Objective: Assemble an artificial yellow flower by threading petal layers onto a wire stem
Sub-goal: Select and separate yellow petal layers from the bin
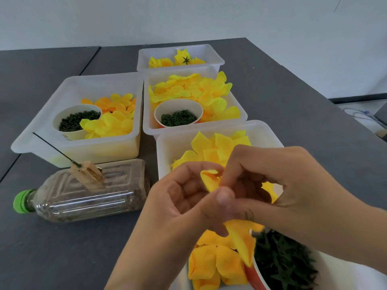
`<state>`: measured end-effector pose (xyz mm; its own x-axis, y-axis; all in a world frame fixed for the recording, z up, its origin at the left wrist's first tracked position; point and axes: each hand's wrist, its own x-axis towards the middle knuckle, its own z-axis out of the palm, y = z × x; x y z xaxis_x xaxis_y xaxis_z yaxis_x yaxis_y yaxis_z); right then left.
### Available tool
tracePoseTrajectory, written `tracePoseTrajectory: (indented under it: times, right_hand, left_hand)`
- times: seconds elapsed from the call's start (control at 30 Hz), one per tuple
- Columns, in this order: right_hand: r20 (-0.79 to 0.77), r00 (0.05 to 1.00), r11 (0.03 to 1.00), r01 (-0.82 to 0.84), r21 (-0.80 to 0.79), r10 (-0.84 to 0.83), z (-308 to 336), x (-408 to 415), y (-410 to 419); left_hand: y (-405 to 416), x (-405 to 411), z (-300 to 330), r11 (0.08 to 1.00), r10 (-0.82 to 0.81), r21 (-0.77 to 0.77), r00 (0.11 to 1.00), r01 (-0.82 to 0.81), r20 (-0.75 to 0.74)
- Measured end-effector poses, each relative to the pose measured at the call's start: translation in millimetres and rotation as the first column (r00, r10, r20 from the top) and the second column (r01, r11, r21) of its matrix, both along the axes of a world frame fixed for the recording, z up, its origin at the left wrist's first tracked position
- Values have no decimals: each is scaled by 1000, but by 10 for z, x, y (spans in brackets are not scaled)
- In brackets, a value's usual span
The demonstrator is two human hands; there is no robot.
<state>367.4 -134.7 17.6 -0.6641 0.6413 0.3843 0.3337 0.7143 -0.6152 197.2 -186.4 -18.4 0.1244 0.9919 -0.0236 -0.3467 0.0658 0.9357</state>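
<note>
Both hands meet over the nearest white bin (167, 147) and hold a yellow petal layer (210, 180) between them. My left hand (184, 197) pinches the layer with thumb and fingers. My right hand (278, 185) grips it from the right with curled fingers; one petal (243, 243) hangs down below the hands. The thin dark wire stem (54, 148) sticks up at a slant from a wooden block (90, 174) on a lying plastic bottle (83, 195) at the left. No hand touches the stem.
Three more white bins stand behind: one at the left (62, 91) with orange-yellow petals and a cup of dark pins (77, 120), a middle one (243, 116) with petals and a cup of green rings (178, 118), and a far one (209, 51) with finished flowers. A cup of green star calyxes (284, 264) sits at the bottom right.
</note>
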Motion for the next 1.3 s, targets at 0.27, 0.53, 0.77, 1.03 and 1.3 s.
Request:
tracePoseTrajectory:
  times: [0.27,0.53,0.77,1.03,1.3]
  right_hand:
    - [-32,999,992,-14,-129,10,32,22,-16]
    - [-71,997,980,-39,-197,25,54,54,-21]
    - [116,989,984,72,162,-92,17,-13,-108]
    - [139,959,954,214,210,-245,-53,-83,-185]
    - [91,925,906,335,260,-368,-14,-42,-191]
  left_hand:
    - [37,38,-71,999,38,-38,999,-38,-3]
    - [57,59,-73,997,42,-70,999,-41,7]
    - [70,94,-65,995,90,-36,995,-88,37]
    - [39,102,5,993,117,13,993,-117,-8]
    - [6,100,64,991,120,81,981,-109,-155]
